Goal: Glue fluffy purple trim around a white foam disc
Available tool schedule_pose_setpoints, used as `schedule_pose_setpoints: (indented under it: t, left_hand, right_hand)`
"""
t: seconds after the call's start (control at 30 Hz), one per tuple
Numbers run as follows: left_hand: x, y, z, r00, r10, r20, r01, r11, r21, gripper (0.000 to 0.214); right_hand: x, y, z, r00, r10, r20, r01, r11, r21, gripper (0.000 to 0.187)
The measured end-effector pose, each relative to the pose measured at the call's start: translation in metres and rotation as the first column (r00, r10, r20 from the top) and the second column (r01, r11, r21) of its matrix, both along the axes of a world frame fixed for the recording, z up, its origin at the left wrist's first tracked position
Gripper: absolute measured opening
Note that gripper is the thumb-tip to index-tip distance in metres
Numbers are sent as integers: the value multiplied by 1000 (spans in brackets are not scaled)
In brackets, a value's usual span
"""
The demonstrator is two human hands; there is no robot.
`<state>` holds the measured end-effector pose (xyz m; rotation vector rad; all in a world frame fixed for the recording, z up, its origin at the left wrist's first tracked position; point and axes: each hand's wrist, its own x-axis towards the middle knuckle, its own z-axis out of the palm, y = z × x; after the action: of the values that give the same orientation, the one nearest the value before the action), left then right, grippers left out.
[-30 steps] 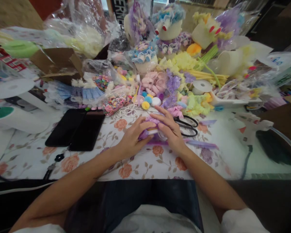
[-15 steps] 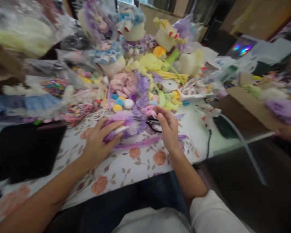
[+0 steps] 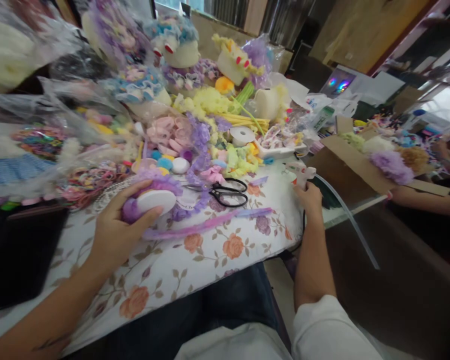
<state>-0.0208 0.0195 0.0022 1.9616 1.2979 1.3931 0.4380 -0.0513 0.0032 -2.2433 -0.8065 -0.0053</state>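
Observation:
My left hand [image 3: 122, 220] is closed around a round piece with a flat white disc face [image 3: 157, 201] and purple fluffy trim, tilted toward me. At the table's right edge my right hand [image 3: 311, 200] has its fingers wrapped round the handle of a white glue gun [image 3: 300, 171]. A long clear glue stick [image 3: 350, 222] sticks out behind the gun, over the table's edge. Between my hands lie black-handled scissors [image 3: 228, 194], with a pink and purple fuzzy strip [image 3: 198, 227] nearer me. Purple ruffled lace [image 3: 200, 137] trails down to the scissors.
A dark flat panel [image 3: 18, 255] lies at left on the floral cloth [image 3: 213, 260]. Behind are pink cups [image 3: 167, 132], a ribbon spool [image 3: 242, 135], yellow tulle and decorated pots [image 3: 183, 55]. At right, a cardboard box [image 3: 354, 160] stands near another person's arm [image 3: 420, 197].
My right hand has moved right, from beside the scissors to the glue gun, and closed on it. My left hand still holds the round piece, now with its white face more visible. The view has shifted.

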Motion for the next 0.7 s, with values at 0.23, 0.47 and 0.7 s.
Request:
schedule_pose_setpoints:
  t: [0.23, 0.47, 0.7]
  left_hand:
    - [1, -4, 2, 986, -63, -152, 102, 960, 262, 36]
    - [-2, -4, -4, 966, 37, -256, 55, 938, 342, 34]
    - [-10, 5, -5, 956, 71, -283, 57, 906, 420, 37]
  right_hand:
    - [-24, -5, 16, 985, 99, -141, -88, 993, 81, 20]
    - [-143, -43, 13, 641, 547, -537, -339, 831, 441, 2]
    - [-233, -57, -3, 255, 706, -661, -630, 640, 440, 25]
